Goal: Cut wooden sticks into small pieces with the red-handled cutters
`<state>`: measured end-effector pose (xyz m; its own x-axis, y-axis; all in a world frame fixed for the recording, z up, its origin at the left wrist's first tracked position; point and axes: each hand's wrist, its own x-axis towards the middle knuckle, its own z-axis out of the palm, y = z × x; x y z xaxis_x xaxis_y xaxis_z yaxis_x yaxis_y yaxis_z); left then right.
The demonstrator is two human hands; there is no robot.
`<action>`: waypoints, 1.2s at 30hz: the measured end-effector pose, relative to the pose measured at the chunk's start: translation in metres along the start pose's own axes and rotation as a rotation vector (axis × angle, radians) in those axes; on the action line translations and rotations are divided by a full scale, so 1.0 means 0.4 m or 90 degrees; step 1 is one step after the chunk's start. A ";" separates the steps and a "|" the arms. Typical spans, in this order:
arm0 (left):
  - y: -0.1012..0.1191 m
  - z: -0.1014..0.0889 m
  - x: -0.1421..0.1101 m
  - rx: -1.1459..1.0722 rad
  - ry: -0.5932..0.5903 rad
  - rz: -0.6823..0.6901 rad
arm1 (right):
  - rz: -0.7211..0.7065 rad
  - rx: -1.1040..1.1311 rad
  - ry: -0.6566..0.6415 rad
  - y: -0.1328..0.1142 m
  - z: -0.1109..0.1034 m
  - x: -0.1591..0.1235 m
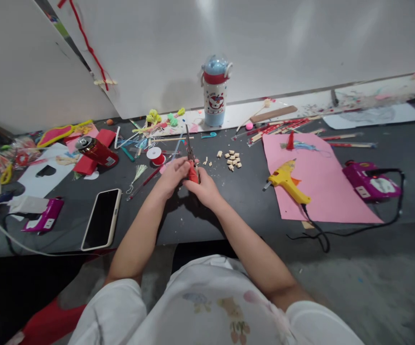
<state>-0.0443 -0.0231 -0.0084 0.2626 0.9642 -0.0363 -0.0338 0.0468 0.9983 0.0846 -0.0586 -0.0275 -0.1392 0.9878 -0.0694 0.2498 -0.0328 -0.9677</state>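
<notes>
My right hand (pixel 206 190) is closed around the orange-red handles of a pair of scissors (pixel 190 152), whose dark blades point away from me. Close beside the blades is my left hand (pixel 174 176), its fingers pinched together; whatever is between them is too small or hidden to make out. Just beyond my right hand lie several short pale wooden pieces (pixel 234 160) in a loose cluster on the dark table (pixel 243 191). A few thin slivers (pixel 207 162) rest nearer the blades. A spool of red ribbon (pixel 155 156) stands left of the scissors.
A water bottle (pixel 215 91) stands at the back by the white panel. A yellow glue gun (pixel 289 182) lies on pink paper (pixel 322 191) to the right, its cord near a purple power strip (pixel 371 182). Left are a phone (pixel 101 219) and a tilted red can (pixel 97 151).
</notes>
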 end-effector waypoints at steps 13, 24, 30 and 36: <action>-0.006 0.018 -0.007 -0.015 -0.050 -0.044 | -0.019 -0.026 -0.014 0.009 0.000 0.017; -0.041 0.012 -0.005 -0.001 -0.031 0.067 | -0.007 -0.028 -0.012 -0.003 -0.003 0.014; -0.037 0.010 -0.008 0.017 -0.039 0.083 | -0.024 -0.019 -0.002 0.001 -0.002 0.013; -0.041 0.007 -0.008 0.010 -0.033 0.073 | -0.024 -0.025 0.003 -0.001 -0.003 0.013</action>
<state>-0.0417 -0.0277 -0.0247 0.3077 0.9481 0.0807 -0.0519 -0.0680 0.9963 0.0848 -0.0533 -0.0273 -0.1443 0.9890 -0.0321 0.2820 0.0100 -0.9594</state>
